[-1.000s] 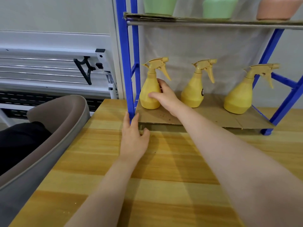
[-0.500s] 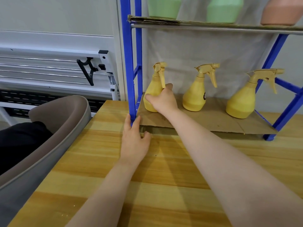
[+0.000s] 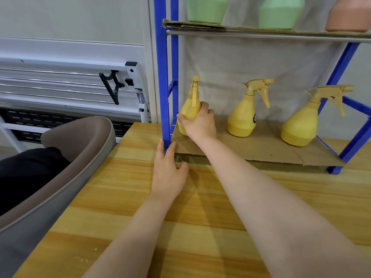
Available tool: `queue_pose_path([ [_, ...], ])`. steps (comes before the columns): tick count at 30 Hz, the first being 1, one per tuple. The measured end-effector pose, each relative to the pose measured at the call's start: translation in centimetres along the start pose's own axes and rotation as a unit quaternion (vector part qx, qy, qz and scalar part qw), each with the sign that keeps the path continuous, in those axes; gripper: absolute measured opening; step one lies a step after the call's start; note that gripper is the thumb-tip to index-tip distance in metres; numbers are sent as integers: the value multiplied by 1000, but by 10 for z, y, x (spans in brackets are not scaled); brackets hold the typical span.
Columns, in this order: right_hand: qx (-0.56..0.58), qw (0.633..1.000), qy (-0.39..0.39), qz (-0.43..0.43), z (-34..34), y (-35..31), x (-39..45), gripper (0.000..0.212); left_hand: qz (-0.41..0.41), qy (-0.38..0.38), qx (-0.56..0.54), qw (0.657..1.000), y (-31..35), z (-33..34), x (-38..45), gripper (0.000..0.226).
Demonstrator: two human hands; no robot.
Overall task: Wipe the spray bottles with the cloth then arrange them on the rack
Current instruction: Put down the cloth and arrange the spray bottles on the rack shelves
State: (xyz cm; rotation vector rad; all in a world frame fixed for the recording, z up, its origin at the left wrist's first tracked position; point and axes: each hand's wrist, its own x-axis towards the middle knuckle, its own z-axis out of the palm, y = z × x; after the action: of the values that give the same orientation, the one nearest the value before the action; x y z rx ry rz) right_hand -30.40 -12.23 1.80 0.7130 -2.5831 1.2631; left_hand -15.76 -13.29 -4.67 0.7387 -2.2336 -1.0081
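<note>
Right hand grip: right hand (image 3: 198, 125) wraps its fingers around the body of the leftmost yellow spray bottle (image 3: 190, 109).
Left hand grip: left hand (image 3: 167, 173) lies flat with straight fingers on the wooden table (image 3: 140, 217), fingertips touching the foot of the blue rack (image 3: 164, 77); it grasps nothing.
Held bottle: on the cardboard-lined lower shelf (image 3: 251, 151), at its left end beside the post, nozzle facing the camera.
Other yellow bottles: middle bottle (image 3: 246, 117) and right bottle (image 3: 301, 127) stand upright on the same shelf, apart.
Upper shelf: two green bottles (image 3: 204, 9), one pink.
</note>
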Motion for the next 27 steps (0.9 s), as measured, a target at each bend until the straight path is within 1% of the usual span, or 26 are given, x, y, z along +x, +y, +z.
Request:
queue_pose_path([
  [7, -1, 1000, -12, 11, -1, -2, 2, 80, -4, -1, 3, 1000, 2, -1, -1, 66],
  [10, -18, 999, -20, 19, -1, -5, 3, 81, -7, 1, 5, 1000, 2, -1, 0, 66],
  [13, -17, 999, -37, 31, -4, -4, 3, 90, -5, 1, 5, 1000, 2, -1, 0, 65],
  [16, 17, 998, -48, 27, -11, 2, -2, 101, -1, 1, 1, 1000, 0, -1, 0, 65],
  [18, 33, 998, -45, 12, -20, 8, -7, 102, -1, 0, -1, 1000, 0, -2, 0, 65],
  [22, 34, 999, -27, -19, -43, 28, -21, 92, -2, -5, 15, 1000, 0, -2, -1, 66],
  [25, 22, 999, -3, -26, -65, 50, -29, 70, -1, -10, 38, 999, 2, -1, -2, 67],
  [27, 17, 1000, 12, -12, -81, 65, -31, 57, 18, 1, 63, 998, 3, -1, -2, 65],
])
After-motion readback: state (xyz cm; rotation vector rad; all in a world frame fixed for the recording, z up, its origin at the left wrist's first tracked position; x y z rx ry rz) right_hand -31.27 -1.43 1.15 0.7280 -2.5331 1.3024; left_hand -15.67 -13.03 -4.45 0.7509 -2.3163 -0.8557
